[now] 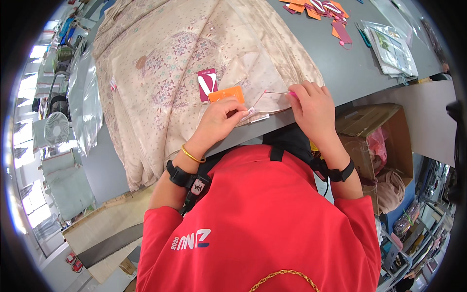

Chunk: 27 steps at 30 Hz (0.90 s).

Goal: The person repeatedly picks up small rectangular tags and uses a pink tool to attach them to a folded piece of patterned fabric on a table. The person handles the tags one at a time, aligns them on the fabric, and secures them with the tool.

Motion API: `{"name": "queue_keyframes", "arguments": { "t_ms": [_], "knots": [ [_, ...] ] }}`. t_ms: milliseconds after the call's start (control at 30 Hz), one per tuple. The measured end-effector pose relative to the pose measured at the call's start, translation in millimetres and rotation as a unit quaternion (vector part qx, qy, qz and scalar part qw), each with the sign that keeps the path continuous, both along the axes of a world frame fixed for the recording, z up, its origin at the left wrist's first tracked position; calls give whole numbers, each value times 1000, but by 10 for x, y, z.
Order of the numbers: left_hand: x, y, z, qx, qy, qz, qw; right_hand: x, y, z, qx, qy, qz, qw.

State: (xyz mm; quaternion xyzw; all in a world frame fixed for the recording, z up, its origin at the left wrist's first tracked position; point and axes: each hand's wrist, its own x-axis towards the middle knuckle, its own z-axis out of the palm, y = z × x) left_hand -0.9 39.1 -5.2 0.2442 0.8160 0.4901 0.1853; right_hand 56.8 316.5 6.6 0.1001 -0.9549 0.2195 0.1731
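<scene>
A beige patterned cloth [146,92], printed with small flowers, lies folded in a stack at the table's near edge. My left hand [219,119] is closed in a pinch on a small white label [249,113] at the cloth's edge. Just beyond its fingers lie a maroon hang tag [205,84] and an orange hang tag [227,93]. To the right, my right hand [314,104] pinches a thin tag string [277,92] at a pink piece [293,95]. The string bends toward the label; where it ends there is too small to tell.
More maroon and orange tags [316,9] are heaped on the grey table [340,73] at the far right. Near them lie a green-handled tool [364,35] and plastic-wrapped packs [390,51]. A cardboard box [357,141] stands below on the right. Clear plastic bags [85,102] hang at the left.
</scene>
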Motion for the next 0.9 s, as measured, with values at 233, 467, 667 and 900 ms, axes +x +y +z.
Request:
{"name": "queue_keyframes", "arguments": {
  "t_ms": [233,467,667,900],
  "knots": [
    [10,-13,-57,20,-2,6,1000,-74,30,62,51,9,119,992],
    [12,-19,-93,20,-19,11,1000,-12,4,132,-44,-36,112,992],
    [16,-34,-71,15,5,-11,1000,-238,-299,19,-134,-127,232,955],
    [50,-40,-66,17,39,-5,999,-179,-111,45,-296,-180,230,910]
  ]
}}
